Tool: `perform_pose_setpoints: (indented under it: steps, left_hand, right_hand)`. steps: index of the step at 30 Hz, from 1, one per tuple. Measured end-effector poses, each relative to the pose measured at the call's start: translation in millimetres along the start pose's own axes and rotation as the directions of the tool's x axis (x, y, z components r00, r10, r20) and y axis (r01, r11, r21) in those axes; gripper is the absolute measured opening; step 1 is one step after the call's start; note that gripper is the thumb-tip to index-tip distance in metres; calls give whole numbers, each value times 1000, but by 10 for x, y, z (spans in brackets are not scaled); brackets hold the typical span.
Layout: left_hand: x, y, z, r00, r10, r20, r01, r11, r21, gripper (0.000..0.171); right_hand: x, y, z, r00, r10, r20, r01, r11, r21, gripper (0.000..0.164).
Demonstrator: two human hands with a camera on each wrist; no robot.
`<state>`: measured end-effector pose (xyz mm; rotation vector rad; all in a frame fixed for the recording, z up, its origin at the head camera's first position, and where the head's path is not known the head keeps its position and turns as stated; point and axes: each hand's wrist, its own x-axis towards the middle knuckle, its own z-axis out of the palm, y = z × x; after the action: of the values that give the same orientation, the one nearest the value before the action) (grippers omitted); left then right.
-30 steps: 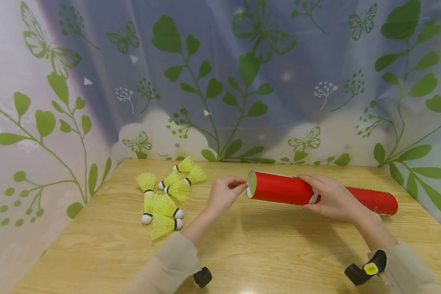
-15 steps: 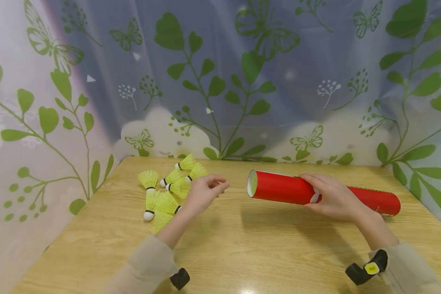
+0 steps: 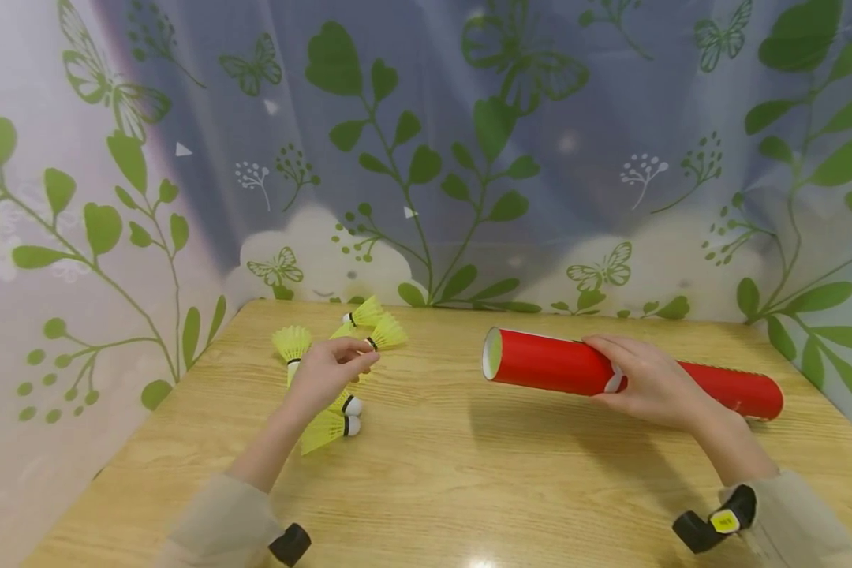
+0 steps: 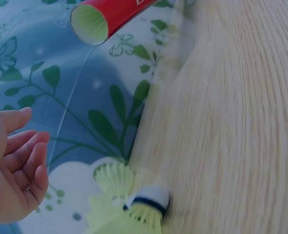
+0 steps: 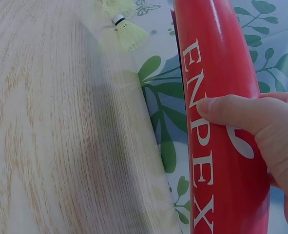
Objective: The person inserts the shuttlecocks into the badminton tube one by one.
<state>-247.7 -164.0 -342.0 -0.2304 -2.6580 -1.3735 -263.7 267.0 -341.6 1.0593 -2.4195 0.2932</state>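
Over the counter [image 3: 468, 489] — near yellow shuttlecocks [image 3: 323, 432] — the left hand [image 3: 329, 375] is held loosely curled, while a red tube [image 3: 550, 362] is gripped by the right hand [image 3: 649, 383].

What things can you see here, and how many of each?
Backdrop: count unclear, blue and white with green leaves, behind and beside the table
Table: one, light wood, centre
Shuttlecocks: at least six, yellow with white tips, table's left side, some hidden
ENPEX tube: one, red with white letters, table's right side
Wrist cameras: two, black, one per wrist
Sleeves: two, beige, forearms
Left hand: one, bare, by the shuttlecocks
Right hand: one, bare, gripping the tube
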Motion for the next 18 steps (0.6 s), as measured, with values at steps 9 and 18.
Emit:
perform_pose_setpoints:
  steps: [9,18]
  left_hand:
    - [-224,-174,-317,998,-61,7,61,997,40,30]
    - [-434,-404,-487,993,-121,9,119,983,137,36]
  right_hand:
    - [-1,13,4,1000,-4,-9,4,1000,-11,76]
    - [-3,17,24,1000,0,14,0,1000,-1,76]
